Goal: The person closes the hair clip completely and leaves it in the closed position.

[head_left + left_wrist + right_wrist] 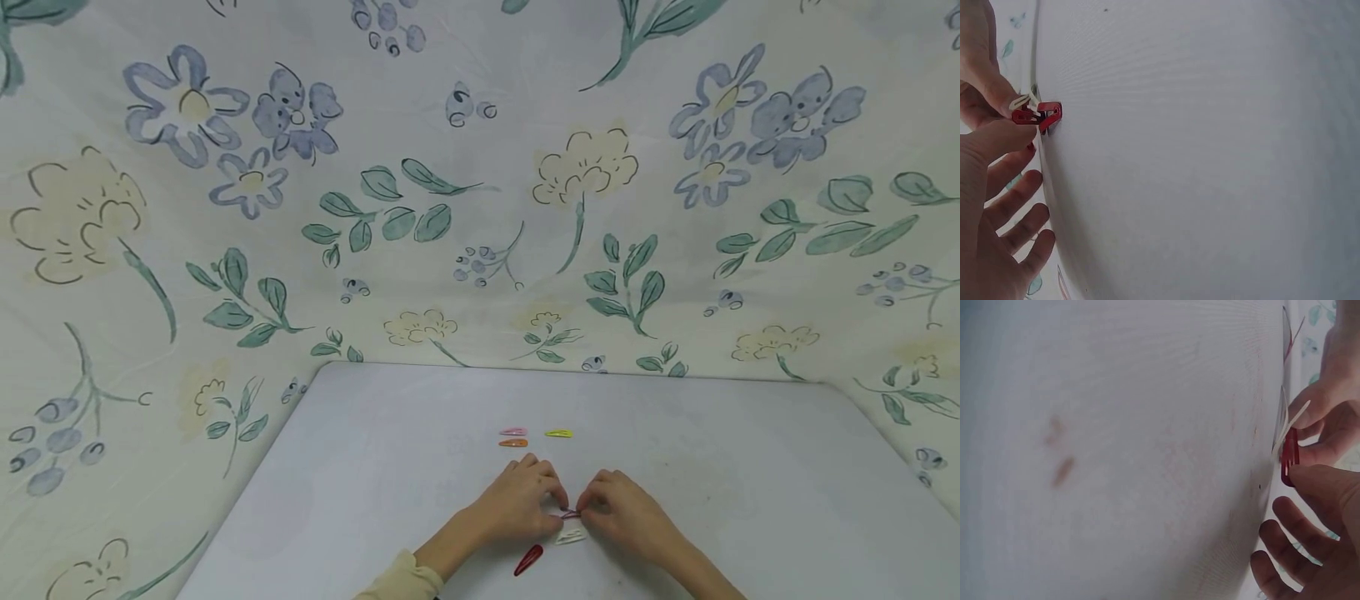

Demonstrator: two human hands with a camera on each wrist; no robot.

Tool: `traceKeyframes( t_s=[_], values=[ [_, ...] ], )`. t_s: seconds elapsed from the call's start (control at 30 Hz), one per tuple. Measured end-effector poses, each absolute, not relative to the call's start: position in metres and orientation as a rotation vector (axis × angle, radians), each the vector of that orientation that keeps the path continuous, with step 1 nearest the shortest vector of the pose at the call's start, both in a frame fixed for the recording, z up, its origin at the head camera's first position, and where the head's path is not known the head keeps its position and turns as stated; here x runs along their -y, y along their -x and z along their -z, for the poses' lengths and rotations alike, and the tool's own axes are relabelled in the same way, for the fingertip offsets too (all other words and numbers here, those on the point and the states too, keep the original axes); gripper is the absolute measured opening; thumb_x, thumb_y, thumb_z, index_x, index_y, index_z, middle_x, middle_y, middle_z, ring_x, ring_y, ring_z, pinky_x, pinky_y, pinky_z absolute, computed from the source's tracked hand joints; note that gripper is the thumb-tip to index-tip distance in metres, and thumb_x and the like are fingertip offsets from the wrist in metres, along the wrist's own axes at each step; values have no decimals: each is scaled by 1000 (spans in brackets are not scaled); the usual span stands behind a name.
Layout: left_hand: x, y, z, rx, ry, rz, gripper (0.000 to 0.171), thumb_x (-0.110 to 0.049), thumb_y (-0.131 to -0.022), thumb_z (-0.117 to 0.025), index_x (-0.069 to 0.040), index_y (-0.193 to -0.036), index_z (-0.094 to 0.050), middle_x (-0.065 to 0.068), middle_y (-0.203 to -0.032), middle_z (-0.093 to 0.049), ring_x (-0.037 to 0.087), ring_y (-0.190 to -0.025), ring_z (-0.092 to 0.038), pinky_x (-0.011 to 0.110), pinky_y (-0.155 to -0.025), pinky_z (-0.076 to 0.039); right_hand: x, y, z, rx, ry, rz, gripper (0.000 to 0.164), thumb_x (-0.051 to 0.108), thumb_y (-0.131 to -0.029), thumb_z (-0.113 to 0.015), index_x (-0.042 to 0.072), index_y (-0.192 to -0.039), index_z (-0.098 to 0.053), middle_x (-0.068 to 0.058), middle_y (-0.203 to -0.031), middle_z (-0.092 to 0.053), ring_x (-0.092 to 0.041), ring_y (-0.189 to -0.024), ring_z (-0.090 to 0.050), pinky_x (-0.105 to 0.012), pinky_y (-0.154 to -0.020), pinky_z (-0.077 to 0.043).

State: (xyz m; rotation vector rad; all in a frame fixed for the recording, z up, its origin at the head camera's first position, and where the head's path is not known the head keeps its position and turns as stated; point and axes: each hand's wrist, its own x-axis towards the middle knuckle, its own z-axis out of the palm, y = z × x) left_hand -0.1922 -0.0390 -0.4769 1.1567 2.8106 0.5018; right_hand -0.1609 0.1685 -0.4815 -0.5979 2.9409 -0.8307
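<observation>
A small dark red snap hair clip (571, 514) is pinched between both hands, just above the white table. The left hand (521, 502) grips one end with thumb and fingertips. At the other end, the right hand (628, 517) pinches it the same way. The right wrist view shows the red clip (1289, 456) between the two thumbs, its slotted end by the right thumb. Just in front of the hands lies a white hair clip (570, 537). Another red hair clip (528, 560) lies nearer, toward the left forearm.
Beyond the hands, a pink clip (513, 432), an orange clip (513, 443) and a yellow clip (558, 433) lie on the white table (405, 450). Behind the table's far edge hangs a flower-patterned cloth (420, 267), which also runs along both sides.
</observation>
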Motion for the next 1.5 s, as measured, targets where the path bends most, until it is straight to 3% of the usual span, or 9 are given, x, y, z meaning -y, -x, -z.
traceKeyframes(
  t_s=[0.23,0.53,0.93,1.23,1.5],
  values=[
    [40,192,477,-2830,-1133,-580,12,-28,-82,-73,-26,-93,-73,-15,-99,-63,5,-99,-51,27,-83,-42,-169,163,481,-2956,600,890,12,9,-82,-76,20,-83,-71,14,-85,-59,-5,-82,-55,-31,-76,-49],
    [45,199,479,-2865,-1121,-887,11,-18,-82,-75,-20,-93,-72,-13,-86,-69,3,-84,-54,18,-74,-44,-162,171,467,-2905,466,1050,9,11,-87,-73,19,-89,-70,11,-87,-65,-8,-80,-58,-23,-66,-47],
    [54,204,467,-2866,-1013,-1139,10,-10,-86,-72,-16,-95,-70,-9,-87,-67,6,-88,-59,30,-88,-49,-148,181,462,-2944,451,1194,14,10,-86,-75,16,-98,-71,11,-88,-68,-7,-81,-60,-25,-73,-51],
    [59,207,460,-2798,-972,-1389,6,-12,-87,-73,-15,-92,-72,-8,-88,-67,11,-90,-57,37,-83,-51,-137,188,456,-3006,407,1311,14,7,-84,-76,16,-94,-72,10,-83,-63,-6,-76,-57,-22,-70,-51],
    [58,209,460,-2784,-940,-1554,8,-10,-87,-72,-15,-93,-70,-7,-89,-67,12,-92,-58,36,-84,-52,-131,190,455,-3043,381,1382,14,5,-85,-75,15,-93,-70,7,-83,-63,-7,-76,-57,-23,-70,-51]
  ],
)
